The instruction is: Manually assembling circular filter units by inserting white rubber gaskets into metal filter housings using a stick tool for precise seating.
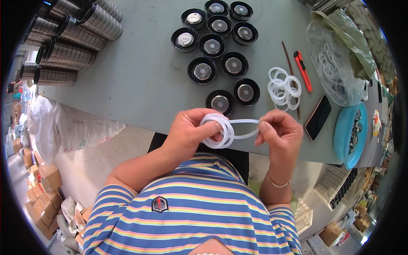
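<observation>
Several white translucent sealing rings [217, 143] hang together in my left hand [187, 129], its thumb through them and its fingers closed round them. One more sealing ring [245, 121] stretches sideways from that bunch, its far end pinched by the fingertips of my right hand [280, 129]. Just beyond my hands, several black round lids [219, 102] with silver perforated discs in their middles stand on the grey table. To the right of them lies a loose pile of the same sealing rings [280, 90].
Stacked silver metal cylinders [70, 38] fill the far left corner. At the right lie a brown stick [289, 59], a red utility knife [303, 71], a phone [318, 117], a clear bag of rings [329, 63] and a blue basin [340, 138] of small metal parts.
</observation>
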A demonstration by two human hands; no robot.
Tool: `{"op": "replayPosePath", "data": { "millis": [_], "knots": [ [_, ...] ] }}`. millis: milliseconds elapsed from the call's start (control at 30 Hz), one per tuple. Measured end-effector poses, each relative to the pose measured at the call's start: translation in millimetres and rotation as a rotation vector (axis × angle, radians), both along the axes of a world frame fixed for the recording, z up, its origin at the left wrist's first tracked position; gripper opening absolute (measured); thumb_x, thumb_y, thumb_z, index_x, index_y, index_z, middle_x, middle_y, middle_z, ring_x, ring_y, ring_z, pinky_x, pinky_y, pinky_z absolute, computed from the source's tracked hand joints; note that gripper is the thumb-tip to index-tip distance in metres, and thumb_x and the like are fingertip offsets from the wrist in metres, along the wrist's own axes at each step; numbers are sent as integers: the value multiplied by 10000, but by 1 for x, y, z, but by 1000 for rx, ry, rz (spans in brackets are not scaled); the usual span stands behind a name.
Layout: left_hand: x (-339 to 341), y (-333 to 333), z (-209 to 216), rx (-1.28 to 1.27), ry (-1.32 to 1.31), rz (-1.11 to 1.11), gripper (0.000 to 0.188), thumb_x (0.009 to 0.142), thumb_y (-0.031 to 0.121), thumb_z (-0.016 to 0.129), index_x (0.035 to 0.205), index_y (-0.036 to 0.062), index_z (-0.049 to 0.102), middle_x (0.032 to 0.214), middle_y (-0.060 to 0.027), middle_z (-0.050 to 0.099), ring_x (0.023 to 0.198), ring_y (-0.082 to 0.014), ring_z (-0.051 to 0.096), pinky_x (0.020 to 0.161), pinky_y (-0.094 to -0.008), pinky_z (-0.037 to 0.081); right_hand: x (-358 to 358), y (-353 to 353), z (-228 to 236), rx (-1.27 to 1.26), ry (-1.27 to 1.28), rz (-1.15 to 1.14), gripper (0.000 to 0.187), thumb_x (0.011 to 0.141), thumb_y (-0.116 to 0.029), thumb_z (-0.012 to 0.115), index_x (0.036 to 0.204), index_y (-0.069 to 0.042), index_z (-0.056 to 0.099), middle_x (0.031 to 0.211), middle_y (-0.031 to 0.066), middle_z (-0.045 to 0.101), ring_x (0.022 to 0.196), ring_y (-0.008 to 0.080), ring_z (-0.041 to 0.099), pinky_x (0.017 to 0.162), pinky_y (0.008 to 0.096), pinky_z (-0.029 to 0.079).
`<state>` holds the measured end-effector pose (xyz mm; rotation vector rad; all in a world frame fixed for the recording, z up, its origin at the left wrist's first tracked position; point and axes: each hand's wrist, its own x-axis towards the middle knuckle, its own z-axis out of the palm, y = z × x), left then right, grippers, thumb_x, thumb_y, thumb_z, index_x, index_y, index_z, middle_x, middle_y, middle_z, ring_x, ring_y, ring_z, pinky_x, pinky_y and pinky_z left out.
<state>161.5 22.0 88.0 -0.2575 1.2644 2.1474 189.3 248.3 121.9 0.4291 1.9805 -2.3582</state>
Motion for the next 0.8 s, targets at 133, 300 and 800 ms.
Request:
{"op": "replayPosePath", "data": {
  "millis": [133, 300, 800],
  "knots": [
    [-2, 0, 1, 30, -2, 51, 183, 926, 7, 671, 1099, -17, 725, 917, -96, 730, 798, -151, 718, 714, -281, 594, -11, 1, -3, 90, 87, 89, 92, 862, 107, 723, 940, 61, 704, 851, 72, 691, 679, 101, 661, 597, 223, 560],
    [0, -7, 0, 41, 315, 112, 181, 899, -46, 698, 1073, -27, 747, 993, -82, 731, 797, -119, 702, 726, -251, 578, -9, -1, 2, 272, 280, 168, 189, 803, 132, 768, 971, 48, 748, 898, 95, 701, 743, 122, 683, 657, 233, 584],
    [-3, -12, 5, 35, -118, 77, 275, 987, 127, 646, 1243, 39, 600, 1102, -97, 692, 1031, -195, 684, 884, -415, 612, -47, 24, -47, 1306, 836, 174, 211, 755, -11, 832, 936, -53, 734, 895, 60, 693, 752, 238, 668, 658, 346, 537]
  ]
}}
